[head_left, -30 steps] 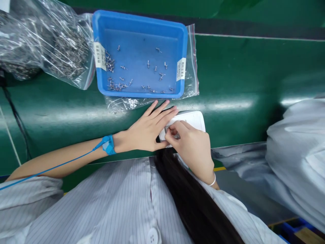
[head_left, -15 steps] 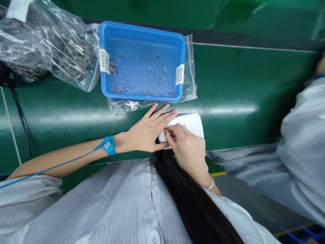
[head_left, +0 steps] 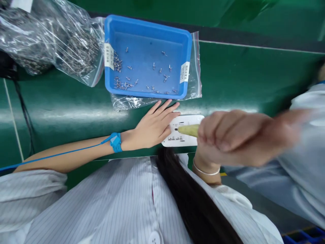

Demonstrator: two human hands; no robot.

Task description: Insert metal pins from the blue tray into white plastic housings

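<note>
My left hand point(head_left: 156, 127) lies flat with its fingers stretched out, at the left edge of a white plastic housing point(head_left: 167, 141). Small dark slots and marks show on the housing's face. Raised above its right side, close to the camera, my right hand point(head_left: 228, 135) is wrapped round a screwdriver. Only the tapered yellow-green nose point(head_left: 189, 130) shows, pointing left over the housing; the rest is hidden by the fist. Whether the tip touches the housing I cannot tell. Beyond my left hand stands a blue tray point(head_left: 149, 93) with several small screws point(head_left: 123, 84) in it.
Clear plastic bags full of metal parts point(head_left: 81, 51) lie at the upper left, beside black cables point(head_left: 22, 112). Another flat bag point(head_left: 194, 84) is under the tray. A blue wrist strap point(head_left: 116, 142) with a cord is on my left wrist. Another person's sleeve point(head_left: 309, 108) is at the right.
My right hand has left the housing's surface, risen toward the camera and closed round the screwdriver. The housing's face is more exposed. My left hand stays on its left edge.
</note>
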